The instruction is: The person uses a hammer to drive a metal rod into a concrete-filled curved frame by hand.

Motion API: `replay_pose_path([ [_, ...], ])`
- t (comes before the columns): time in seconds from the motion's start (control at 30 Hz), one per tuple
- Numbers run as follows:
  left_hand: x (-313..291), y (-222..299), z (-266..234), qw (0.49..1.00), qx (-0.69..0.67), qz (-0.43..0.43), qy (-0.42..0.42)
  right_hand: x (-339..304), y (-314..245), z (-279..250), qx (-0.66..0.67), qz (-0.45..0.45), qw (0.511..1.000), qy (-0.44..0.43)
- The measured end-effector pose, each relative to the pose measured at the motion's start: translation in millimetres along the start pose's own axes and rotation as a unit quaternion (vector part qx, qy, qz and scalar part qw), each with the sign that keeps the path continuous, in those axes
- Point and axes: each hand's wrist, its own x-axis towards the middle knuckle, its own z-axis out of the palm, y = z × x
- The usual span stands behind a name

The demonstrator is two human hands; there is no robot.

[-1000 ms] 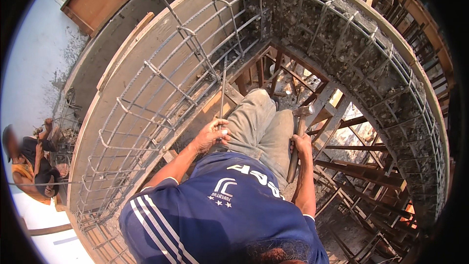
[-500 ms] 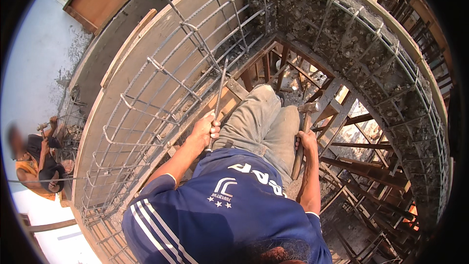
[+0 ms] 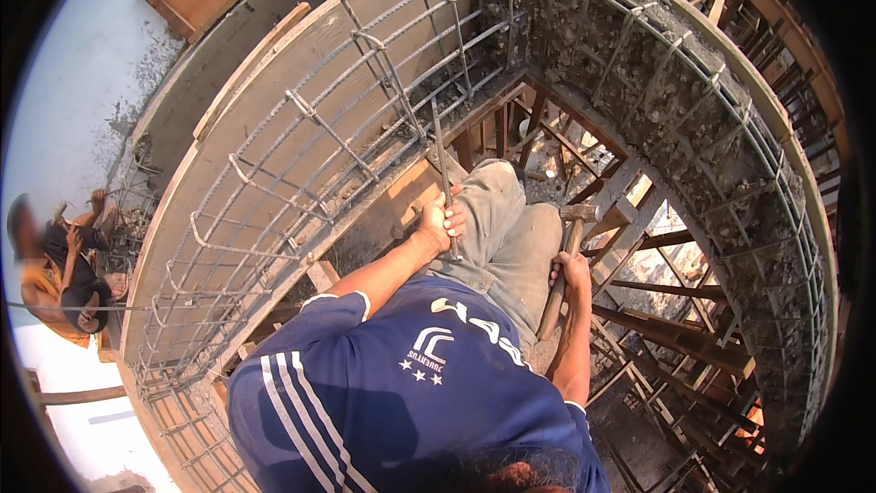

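My left hand (image 3: pixel 440 223) is closed around a long, thin steel rod (image 3: pixel 439 141), just over my left knee. The rod's far end reaches up to the rebar cage (image 3: pixel 306 108), and its near end sticks out below my fist, by my thigh. My right hand (image 3: pixel 572 273) grips the wooden handle of a hammer (image 3: pixel 581 213) beside my right thigh. The hammer's metal head points away from me, and its handle end comes back toward my hip.
Rough concrete (image 3: pixel 630 82) with bars showing curves round the far right. A curved formwork panel (image 3: pixel 265 128) stands behind the cage at left. Wooden props and beams (image 3: pixel 675 338) cross an opening at lower right. Another person (image 3: pixel 64 265) sits at far left, holding a hammer.
My left hand has moved right with the steel rod, from beside my leg to over my knee, and the rod now slants the other way. My right hand keeps the hammer in place.
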Motion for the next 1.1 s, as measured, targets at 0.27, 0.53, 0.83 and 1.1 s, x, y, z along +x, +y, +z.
replay_pose_path([
  [0.27, -5, 30, 39, 0.995, 0.021, -0.047, 0.088, -3, 1, -2, 0.068, 0.022, 0.997, -0.006],
  [0.53, -9, 19, -16, 0.988, 0.14, -0.008, 0.064, -4, 3, -2, 0.07, 0.044, 0.996, -0.014],
  [0.83, -58, 45, 57, 0.989, -0.012, -0.136, 0.056, -7, 1, -2, 0.116, 0.05, 0.992, -0.008],
  [1.1, -104, 56, 41, 0.988, 0.045, -0.096, 0.11, -14, 0, 2, 0.051, -0.004, 0.999, 0.004],
])
